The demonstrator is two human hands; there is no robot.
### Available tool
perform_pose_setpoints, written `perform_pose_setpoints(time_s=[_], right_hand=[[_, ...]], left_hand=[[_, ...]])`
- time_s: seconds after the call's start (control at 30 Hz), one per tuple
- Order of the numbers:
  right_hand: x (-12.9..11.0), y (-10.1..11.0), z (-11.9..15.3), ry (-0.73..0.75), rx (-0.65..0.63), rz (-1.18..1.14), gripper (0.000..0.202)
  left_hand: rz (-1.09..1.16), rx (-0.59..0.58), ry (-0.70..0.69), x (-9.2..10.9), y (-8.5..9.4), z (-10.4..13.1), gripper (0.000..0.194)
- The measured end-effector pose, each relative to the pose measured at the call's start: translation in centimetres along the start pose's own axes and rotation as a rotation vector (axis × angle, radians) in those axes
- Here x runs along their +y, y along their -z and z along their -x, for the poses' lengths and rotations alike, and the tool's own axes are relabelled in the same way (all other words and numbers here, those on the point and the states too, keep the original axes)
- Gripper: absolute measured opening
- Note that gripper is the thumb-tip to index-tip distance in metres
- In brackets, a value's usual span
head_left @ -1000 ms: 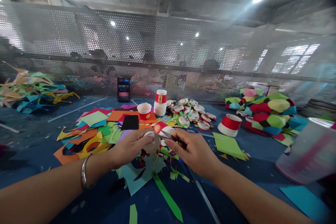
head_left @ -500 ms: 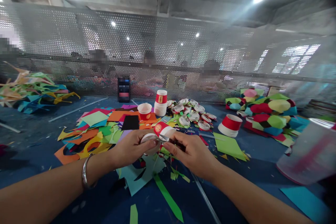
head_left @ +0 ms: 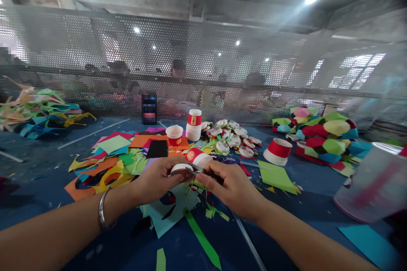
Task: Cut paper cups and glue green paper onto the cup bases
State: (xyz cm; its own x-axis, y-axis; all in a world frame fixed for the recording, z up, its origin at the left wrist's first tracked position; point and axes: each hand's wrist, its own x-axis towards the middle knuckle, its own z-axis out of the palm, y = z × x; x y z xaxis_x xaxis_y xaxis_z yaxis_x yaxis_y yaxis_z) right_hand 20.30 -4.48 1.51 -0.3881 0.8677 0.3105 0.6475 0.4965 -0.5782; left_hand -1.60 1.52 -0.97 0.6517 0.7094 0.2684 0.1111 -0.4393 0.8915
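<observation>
Near the middle of the view, my left hand [head_left: 159, 179] is closed on a small white round piece [head_left: 182, 169], which looks tilted and partly covered by the fingers. My right hand [head_left: 227, 184] grips scissors [head_left: 197, 168], their blades at the edge of the white piece. Just behind the hands a red and white paper cup [head_left: 199, 157] lies on its side. Light blue cut paper [head_left: 167, 216] and small scraps lie beneath the hands.
Coloured paper [head_left: 116, 143], an upright cup [head_left: 174, 135], stacked cups [head_left: 193, 125] and a heap of round pieces [head_left: 234, 140] lie beyond. Right are upturned cups [head_left: 278, 151], patchwork paper shapes [head_left: 332, 142] and a translucent bucket [head_left: 372, 182]. A phone [head_left: 149, 109] stands behind.
The white round piece has tilted in my left hand and shows less of its flat face. The scissors have shifted slightly against its edge.
</observation>
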Motion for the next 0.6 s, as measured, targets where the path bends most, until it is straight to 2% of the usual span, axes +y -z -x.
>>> perform_pose_setpoints(time_s=[0.2, 0.6], right_hand=[[0.0, -0.1, 0.0, 0.026, 0.034, 0.054, 0.033], [-0.3, -0.1, 0.5, 0.090, 0.083, 0.046, 0.029]], left_hand=[[0.032, -0.024, -0.016, 0.9, -0.4, 0.1, 0.014], [0.076, -0.023, 0.022, 1.4, -1.2, 0.3, 0.031]])
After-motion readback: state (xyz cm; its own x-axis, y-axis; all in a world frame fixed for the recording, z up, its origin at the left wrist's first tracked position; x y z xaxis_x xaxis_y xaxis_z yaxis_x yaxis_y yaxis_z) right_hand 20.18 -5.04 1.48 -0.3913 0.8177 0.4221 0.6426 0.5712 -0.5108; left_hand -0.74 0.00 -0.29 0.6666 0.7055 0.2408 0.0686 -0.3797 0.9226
